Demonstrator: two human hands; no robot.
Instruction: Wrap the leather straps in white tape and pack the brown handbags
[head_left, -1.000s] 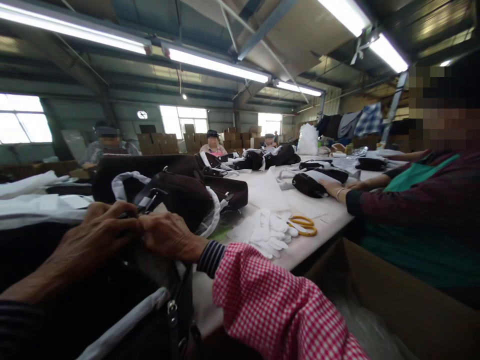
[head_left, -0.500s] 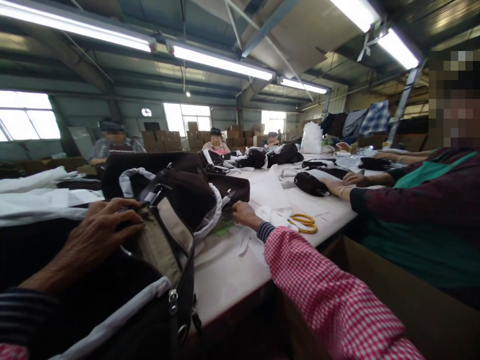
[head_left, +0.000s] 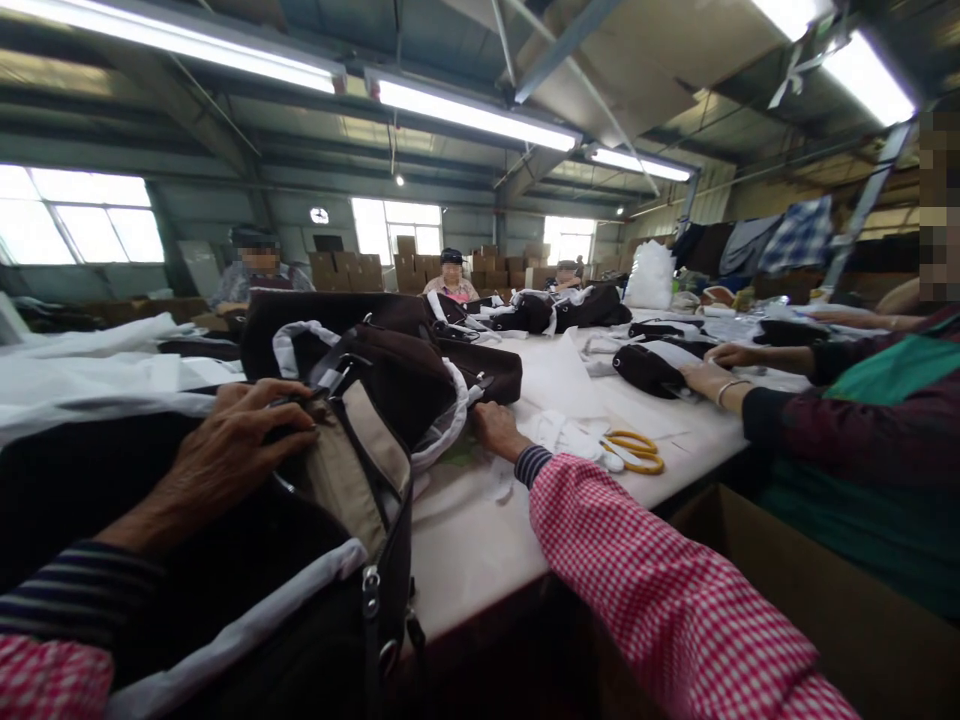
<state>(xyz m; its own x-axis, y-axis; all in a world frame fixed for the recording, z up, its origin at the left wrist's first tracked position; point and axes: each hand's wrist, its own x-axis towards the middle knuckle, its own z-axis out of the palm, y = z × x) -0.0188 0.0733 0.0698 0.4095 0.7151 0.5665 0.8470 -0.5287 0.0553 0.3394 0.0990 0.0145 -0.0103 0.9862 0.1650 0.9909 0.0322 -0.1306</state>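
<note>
A dark brown bag (head_left: pixel 322 640) lies wide open in front of me, its beige lining (head_left: pixel 337 480) showing and its edges padded with white wrapping. My left hand (head_left: pixel 232 440) grips the bag's upper edge beside the lining, thumb and fingers closed over it. On the table, my right hand (head_left: pixel 501 430) is bent with fingers curled, next to the white-wrapped handle (head_left: pixel 456 400) of another brown bag (head_left: pixel 386 370). Its fingertips are mostly hidden, and what they hold, if anything, cannot be made out. A small green patch (head_left: pixel 454 455) shows just below that hand.
Yellow-handled scissors (head_left: pixel 637 450) lie by crumpled white pieces (head_left: pixel 566 435) on the pale table (head_left: pixel 472 560). A cardboard box (head_left: pixel 817 570) stands below the table edge. At right, a co-worker's hands (head_left: pixel 709 380) work on a dark bag (head_left: pixel 649 368). White sheets (head_left: pixel 97 370) lie left.
The view has turned slightly left, so the scene sits further right. My right hand has drawn a little left toward the wrapped handle, covering more of the green patch. My left hand keeps its grip.
</note>
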